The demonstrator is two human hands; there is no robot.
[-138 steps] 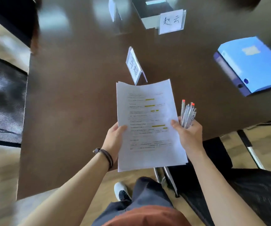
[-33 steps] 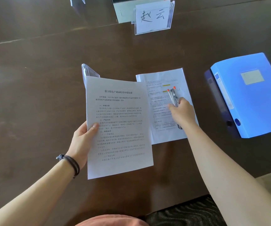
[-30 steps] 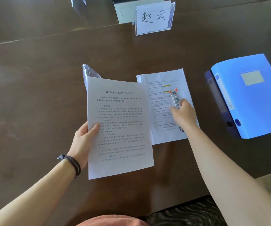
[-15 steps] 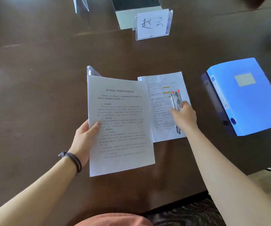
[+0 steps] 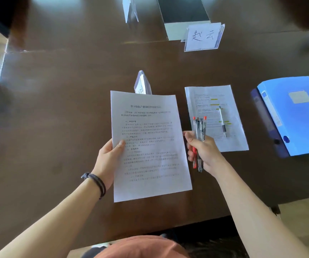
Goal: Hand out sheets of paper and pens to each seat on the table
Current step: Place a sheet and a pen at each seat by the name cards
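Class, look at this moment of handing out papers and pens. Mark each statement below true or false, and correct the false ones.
1. A single pen lies on the sheet on the table. True.
2. The left hand holds a bundle of pens. False: it holds a stack of papers; the right hand holds the bundle of pens.
3. The blue binder lies to the right of the sheet on the table. True.
4. The blue binder stands open. False: it lies closed.
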